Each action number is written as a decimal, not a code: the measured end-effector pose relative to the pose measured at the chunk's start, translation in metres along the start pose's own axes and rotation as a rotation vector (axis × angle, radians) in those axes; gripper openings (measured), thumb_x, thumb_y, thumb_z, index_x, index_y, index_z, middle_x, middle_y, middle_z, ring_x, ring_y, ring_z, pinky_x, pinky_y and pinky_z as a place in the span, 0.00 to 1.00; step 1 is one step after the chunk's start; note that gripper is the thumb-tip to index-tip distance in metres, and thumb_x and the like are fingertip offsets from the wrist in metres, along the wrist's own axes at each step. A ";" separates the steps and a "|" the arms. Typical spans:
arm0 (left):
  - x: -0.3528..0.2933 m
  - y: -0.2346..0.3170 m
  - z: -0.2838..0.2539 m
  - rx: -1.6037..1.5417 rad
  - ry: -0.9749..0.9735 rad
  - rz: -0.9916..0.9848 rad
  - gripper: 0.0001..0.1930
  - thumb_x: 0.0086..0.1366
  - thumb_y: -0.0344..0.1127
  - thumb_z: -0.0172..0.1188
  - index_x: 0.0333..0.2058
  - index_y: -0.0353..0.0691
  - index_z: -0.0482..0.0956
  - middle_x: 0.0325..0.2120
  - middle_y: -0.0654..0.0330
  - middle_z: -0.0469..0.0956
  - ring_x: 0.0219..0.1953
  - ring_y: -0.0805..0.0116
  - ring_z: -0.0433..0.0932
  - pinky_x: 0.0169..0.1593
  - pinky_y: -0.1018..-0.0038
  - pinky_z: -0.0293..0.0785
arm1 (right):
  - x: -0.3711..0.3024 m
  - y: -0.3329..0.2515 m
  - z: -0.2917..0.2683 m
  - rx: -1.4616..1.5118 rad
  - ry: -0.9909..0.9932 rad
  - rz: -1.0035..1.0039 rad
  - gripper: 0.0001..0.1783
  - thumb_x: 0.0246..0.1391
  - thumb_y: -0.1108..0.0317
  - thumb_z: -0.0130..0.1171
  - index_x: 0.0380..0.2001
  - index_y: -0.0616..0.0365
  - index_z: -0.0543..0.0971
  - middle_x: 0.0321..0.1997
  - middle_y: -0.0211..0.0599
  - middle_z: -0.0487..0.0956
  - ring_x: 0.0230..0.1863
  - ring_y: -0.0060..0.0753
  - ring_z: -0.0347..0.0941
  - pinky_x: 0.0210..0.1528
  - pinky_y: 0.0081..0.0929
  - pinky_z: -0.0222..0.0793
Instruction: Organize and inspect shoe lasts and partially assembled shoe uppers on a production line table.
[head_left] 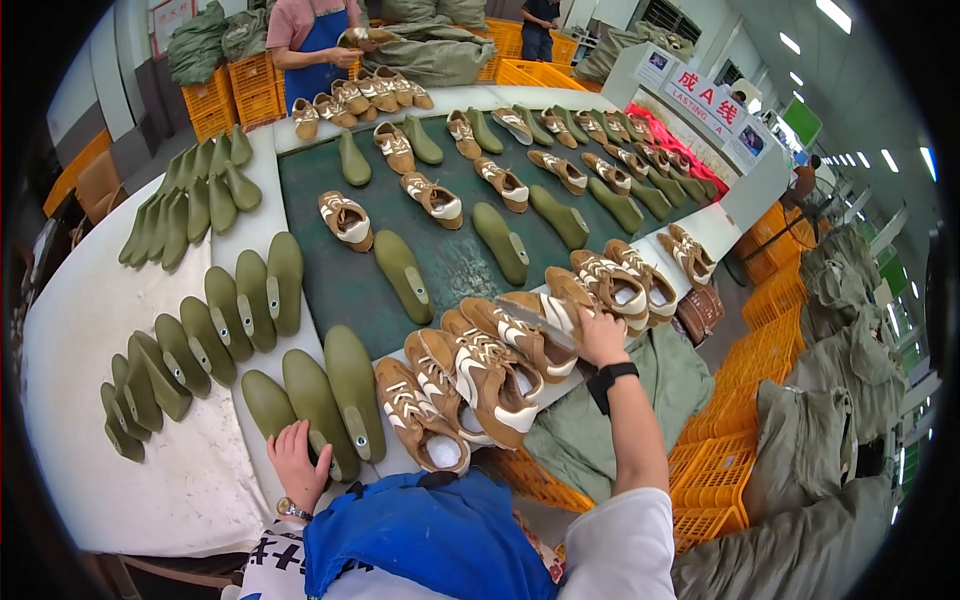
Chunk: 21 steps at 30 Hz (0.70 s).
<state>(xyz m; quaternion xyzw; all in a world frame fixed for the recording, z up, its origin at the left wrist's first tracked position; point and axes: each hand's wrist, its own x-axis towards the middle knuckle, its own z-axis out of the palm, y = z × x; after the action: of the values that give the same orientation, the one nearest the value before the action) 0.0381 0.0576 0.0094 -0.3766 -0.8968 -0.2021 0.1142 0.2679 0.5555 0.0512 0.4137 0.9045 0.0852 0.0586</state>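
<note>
My left hand (297, 462) rests over the near end of an olive-green shoe last (268, 403), fingers stretched and thumb apart. Two more lasts stand right beside it, one of them a tall last (352, 385) with a small round hole in its end. On the table's near edge, my right hand (603, 338) is closed on a brown-and-white sneaker (556, 312), which looks tilted with its pale sole edge showing. That sneaker is in a row of similar laced sneakers (488, 385), and its neighbours partly cover it.
A dark green belt (330, 275) carries sneakers and lasts in rows. More lasts (185, 205) stand on the white tabletop (60, 400) to the left. Orange crates (715, 450) and grey-green sacks (810, 430) line the right side. Across the table, a person in a blue apron (315, 65) handles a shoe.
</note>
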 end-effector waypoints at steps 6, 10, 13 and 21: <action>-0.003 -0.003 0.001 -0.001 0.012 -0.005 0.27 0.52 0.44 0.62 0.49 0.37 0.70 0.48 0.54 0.71 0.53 0.55 0.66 0.60 0.52 0.52 | -0.058 -0.012 -0.004 -0.006 0.104 -0.026 0.41 0.32 0.49 0.68 0.52 0.52 0.70 0.41 0.47 0.78 0.44 0.48 0.74 0.47 0.42 0.68; -0.001 -0.002 -0.001 -0.002 0.018 -0.012 0.27 0.52 0.43 0.62 0.49 0.37 0.70 0.47 0.54 0.71 0.53 0.55 0.66 0.60 0.52 0.52 | -0.054 0.014 -0.011 0.576 -0.078 0.013 0.43 0.33 0.52 0.70 0.55 0.56 0.68 0.45 0.51 0.77 0.47 0.53 0.72 0.50 0.41 0.66; 0.001 0.002 0.000 -0.012 0.010 0.003 0.27 0.52 0.43 0.62 0.49 0.37 0.70 0.47 0.54 0.71 0.53 0.55 0.66 0.59 0.52 0.52 | -0.045 0.070 0.041 0.565 0.237 0.279 0.42 0.36 0.55 0.68 0.57 0.53 0.67 0.50 0.44 0.75 0.52 0.44 0.71 0.51 0.31 0.68; -0.002 -0.002 0.000 0.017 0.016 -0.013 0.26 0.52 0.42 0.62 0.48 0.37 0.70 0.47 0.54 0.72 0.52 0.55 0.67 0.59 0.52 0.53 | -0.046 0.066 0.076 1.167 -0.282 0.594 0.47 0.38 0.61 0.65 0.63 0.52 0.57 0.46 0.32 0.75 0.41 0.36 0.73 0.42 0.40 0.70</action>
<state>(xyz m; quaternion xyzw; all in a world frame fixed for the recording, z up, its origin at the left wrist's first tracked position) 0.0382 0.0549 0.0083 -0.3681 -0.9000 -0.1983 0.1232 0.3598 0.5714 -0.0087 0.6161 0.6338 -0.4602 -0.0830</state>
